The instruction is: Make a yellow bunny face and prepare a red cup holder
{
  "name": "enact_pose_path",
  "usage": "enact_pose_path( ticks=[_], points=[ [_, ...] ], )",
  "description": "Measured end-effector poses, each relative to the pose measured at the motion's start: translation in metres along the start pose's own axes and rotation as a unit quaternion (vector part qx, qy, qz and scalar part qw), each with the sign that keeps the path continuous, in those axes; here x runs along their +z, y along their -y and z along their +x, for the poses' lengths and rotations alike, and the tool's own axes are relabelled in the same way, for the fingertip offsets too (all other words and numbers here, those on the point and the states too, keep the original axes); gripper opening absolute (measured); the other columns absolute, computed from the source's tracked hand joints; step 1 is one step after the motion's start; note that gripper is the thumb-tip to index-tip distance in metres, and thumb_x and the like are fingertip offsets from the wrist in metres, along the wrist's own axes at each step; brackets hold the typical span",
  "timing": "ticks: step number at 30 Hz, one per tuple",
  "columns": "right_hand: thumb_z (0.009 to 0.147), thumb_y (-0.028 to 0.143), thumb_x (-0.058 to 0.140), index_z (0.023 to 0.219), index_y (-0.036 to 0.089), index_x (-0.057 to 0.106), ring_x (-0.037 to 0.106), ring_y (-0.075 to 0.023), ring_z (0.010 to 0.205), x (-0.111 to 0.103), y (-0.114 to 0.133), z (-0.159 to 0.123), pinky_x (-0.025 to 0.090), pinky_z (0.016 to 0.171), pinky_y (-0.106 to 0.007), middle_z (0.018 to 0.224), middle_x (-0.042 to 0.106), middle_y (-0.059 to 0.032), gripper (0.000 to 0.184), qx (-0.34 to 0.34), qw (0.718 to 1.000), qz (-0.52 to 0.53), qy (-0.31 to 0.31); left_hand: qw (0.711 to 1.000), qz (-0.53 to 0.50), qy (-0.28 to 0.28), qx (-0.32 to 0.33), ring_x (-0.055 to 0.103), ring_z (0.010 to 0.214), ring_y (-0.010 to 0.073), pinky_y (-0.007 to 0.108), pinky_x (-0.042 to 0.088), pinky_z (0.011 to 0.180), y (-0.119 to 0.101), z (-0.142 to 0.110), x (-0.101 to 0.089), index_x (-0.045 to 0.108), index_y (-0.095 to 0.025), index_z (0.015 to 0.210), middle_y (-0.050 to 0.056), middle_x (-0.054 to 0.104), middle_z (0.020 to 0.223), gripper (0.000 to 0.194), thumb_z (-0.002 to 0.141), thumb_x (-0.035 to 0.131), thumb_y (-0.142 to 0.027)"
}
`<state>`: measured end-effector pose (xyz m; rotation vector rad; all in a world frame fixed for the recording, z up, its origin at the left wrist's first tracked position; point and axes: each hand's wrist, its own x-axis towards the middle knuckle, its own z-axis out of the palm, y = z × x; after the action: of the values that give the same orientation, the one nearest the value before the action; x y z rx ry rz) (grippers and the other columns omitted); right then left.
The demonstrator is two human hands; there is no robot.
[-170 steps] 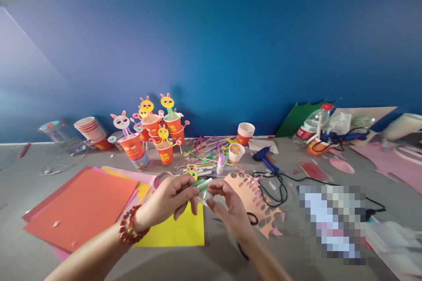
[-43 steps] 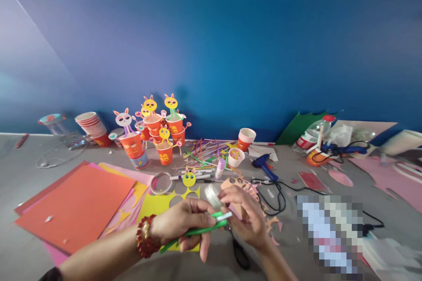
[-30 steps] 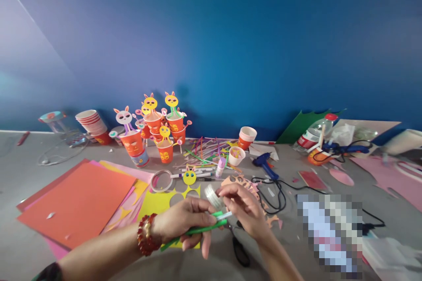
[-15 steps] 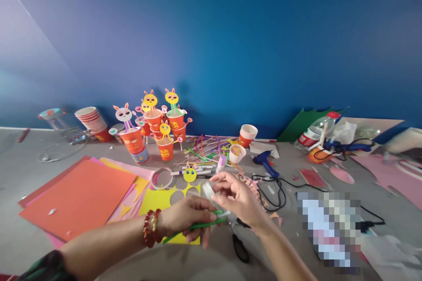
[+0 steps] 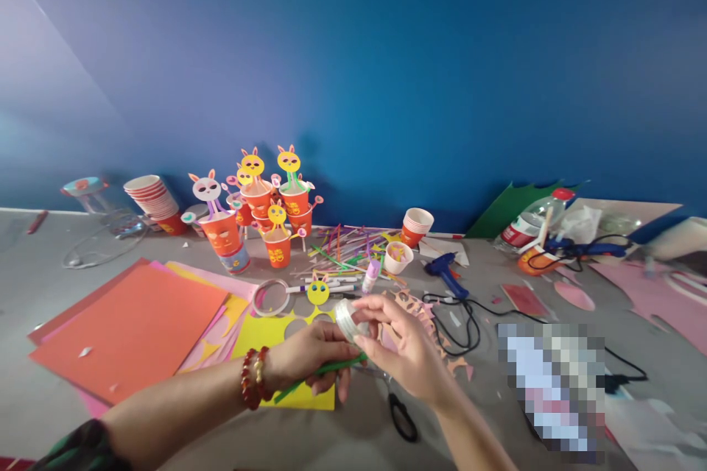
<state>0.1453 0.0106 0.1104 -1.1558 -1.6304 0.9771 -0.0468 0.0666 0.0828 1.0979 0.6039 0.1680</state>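
My left hand (image 5: 317,357), with red beads at its wrist, is closed around thin green sticks (image 5: 336,366) that slant down to the left. In my right hand (image 5: 395,331) is a small roll of clear tape (image 5: 347,318), gripped between thumb and fingers just above the left fingertips. Both hands nearly meet over the front of the table. Under the left hand lies a yellow sheet (image 5: 259,331) with round cut-outs. On its upper edge rests a yellow paper rabbit face (image 5: 318,292). Black-handled scissors (image 5: 402,416) lie below the right hand, their blades partly hidden.
Decorated orange cups (image 5: 278,249) with rabbit faces stand at the back left, near stacked cups (image 5: 157,202). Orange paper (image 5: 132,324) lies left. Coloured sticks (image 5: 347,246), a glue stick (image 5: 371,274) and a blue glue gun (image 5: 446,274) with black cord lie behind my hands.
The tape roll has tilted and come nearer the left hand, now over its fingertips. The right hand has moved slightly left. More of the scissors shows.
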Motion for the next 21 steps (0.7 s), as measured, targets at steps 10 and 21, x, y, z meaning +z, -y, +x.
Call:
enact_pose_path(
  ticks=[10,21],
  points=[
    [0.086,0.012,0.061,0.112,0.026,0.062,0.065,-0.0201,0.088,0.004,0.008,-0.014,0.053,0.082,-0.032,0.092,0.066,-0.0025,0.029,-0.11,0.98,-0.156,-0.047,0.996,0.034,-0.057,0.059,0.042,0.029,0.0036,0.014,0.023,0.03,-0.006,-0.004,0.007,0.065,-0.011,0.105,0.002,0.07,0.058,0.043,0.091,0.059,-0.05],
    [0.081,-0.003,0.055,0.122,0.025,0.058,0.064,-0.0222,0.103,0.0,0.002,-0.021,0.044,0.105,-0.048,0.107,0.075,-0.0035,0.05,-0.283,0.934,-0.218,-0.019,0.911,0.232,-0.235,0.247,0.052,0.043,0.0069,0.016,0.041,0.04,-0.001,-0.007,0.005,0.07,-0.013,0.097,0.002,0.066,0.069,0.022,0.088,0.058,-0.029]
  ],
)
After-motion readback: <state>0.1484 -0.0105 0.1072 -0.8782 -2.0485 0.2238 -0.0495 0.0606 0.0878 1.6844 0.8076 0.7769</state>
